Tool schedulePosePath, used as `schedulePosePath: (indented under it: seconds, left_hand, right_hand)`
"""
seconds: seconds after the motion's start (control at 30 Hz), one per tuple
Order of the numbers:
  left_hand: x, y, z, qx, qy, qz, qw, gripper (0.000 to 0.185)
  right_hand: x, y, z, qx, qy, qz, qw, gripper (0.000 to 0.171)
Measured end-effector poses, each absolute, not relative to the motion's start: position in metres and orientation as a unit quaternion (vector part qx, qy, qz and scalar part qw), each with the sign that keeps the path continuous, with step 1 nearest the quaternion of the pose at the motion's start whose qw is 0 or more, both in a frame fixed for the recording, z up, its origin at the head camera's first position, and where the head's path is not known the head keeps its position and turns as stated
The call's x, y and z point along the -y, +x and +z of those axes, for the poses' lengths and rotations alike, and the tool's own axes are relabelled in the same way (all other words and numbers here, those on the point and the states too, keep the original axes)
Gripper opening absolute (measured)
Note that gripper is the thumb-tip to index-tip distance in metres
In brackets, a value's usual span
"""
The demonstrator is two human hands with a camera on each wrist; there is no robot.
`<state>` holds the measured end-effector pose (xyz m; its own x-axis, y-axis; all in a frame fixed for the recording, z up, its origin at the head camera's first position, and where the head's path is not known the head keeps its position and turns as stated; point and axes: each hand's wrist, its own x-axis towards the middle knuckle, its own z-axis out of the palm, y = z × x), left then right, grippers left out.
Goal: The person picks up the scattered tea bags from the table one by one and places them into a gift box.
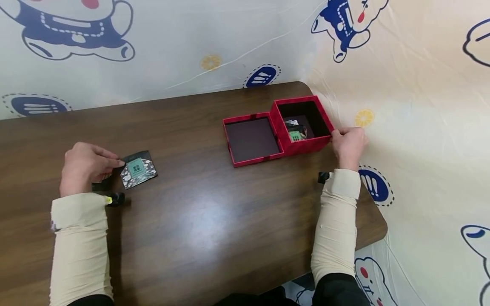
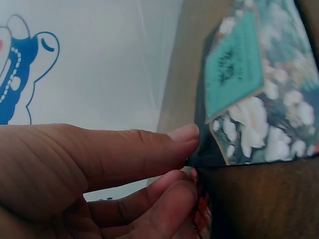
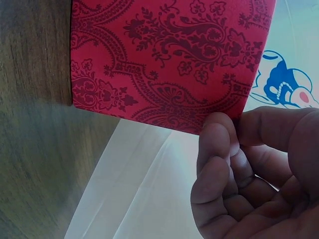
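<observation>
My left hand pinches the corner of a flat sachet, black with a pale floral print and a green label. In the left wrist view, thumb and fingers meet at the black edge of the sachet. A second dark, partly red-patterned piece shows below the fingers, mostly hidden. At the right, my right hand pinches the front right corner of a red box whose lid lies folded back. Up close, that box has a dark red ornate pattern. Inside it lie several sachets, one green-labelled.
The square lid, dark inside with a red rim, lies on the brown wooden table left of the box. A printed white sheet hangs behind the table and along its right side.
</observation>
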<state>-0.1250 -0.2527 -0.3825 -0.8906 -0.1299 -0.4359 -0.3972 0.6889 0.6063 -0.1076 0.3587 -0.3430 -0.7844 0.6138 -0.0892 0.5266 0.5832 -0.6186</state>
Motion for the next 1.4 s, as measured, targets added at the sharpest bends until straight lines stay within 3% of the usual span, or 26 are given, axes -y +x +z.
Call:
schedulePosePath:
  seconds: [0.5, 0.93, 1.13, 1.4]
  left_hand:
    - [0.251, -0.126, -0.385, -0.906, -0.147, 0.353, 0.183, 0.030]
    - [0.248, -0.127, -0.354, -0.882, -0.104, 0.412, 0.204, 0.037]
    - [0.241, -0.136, -0.336, -0.845, -0.091, 0.494, 0.184, 0.019]
    - [0.216, -0.149, -0.320, -0.789, -0.097, 0.583, 0.166, 0.021]
  right_hand:
    - [-0.358, -0.110, -0.345, 0.888, -0.318, 0.327, 0.067, 0.033]
    - [-0.357, -0.107, -0.345, 0.886, -0.323, 0.324, 0.068, 0.033]
    - [-0.358, -0.109, -0.346, 0.884, -0.324, 0.331, 0.066, 0.032]
    - [-0.357, -0.109, -0.345, 0.886, -0.323, 0.324, 0.075, 0.032]
